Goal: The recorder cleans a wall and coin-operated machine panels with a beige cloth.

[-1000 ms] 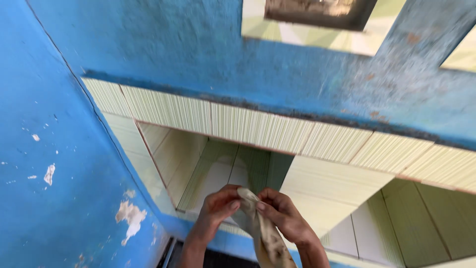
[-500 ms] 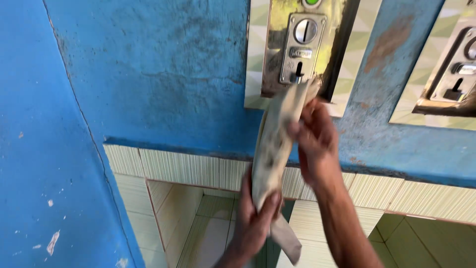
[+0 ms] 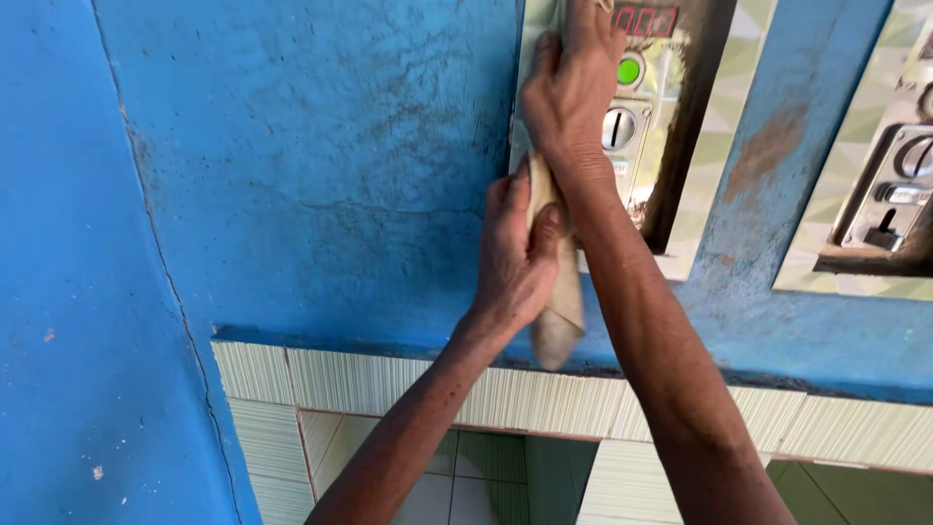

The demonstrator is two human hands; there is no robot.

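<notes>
A: How many hands, and what do they hold?

B: Two hands, one cloth. The left hand (image 3: 515,258) is closed round the middle of a beige rolled cloth (image 3: 556,292), fingers wrapped over it. The right hand (image 3: 573,87), at twelve o'clock from the left, lies over the cloth's upper end and presses it to the wall; whether its fingers clasp the cloth I cannot tell. The cloth hangs upright, its loose end at six o'clock, just above the ledge.

A: And the fittings?

B: Two metal coin panels. The near one (image 3: 637,136) sits just at three o'clock of the right hand, with one round green button (image 3: 629,70), one round coin slot (image 3: 617,128) and one red number display (image 3: 646,19). The second panel (image 3: 889,199) is well apart, at the right edge.

A: Materials?

B: The cloth looks soft and worn. The panels are dull, scuffed steel set in pale patterned tile.

A: The room?

B: A rough blue plastered wall (image 3: 311,165), cracked and chipped, with a rusty patch (image 3: 768,146). Below runs a ledge of ribbed cream tiles (image 3: 389,379), and under it tiled recesses (image 3: 466,476).
</notes>
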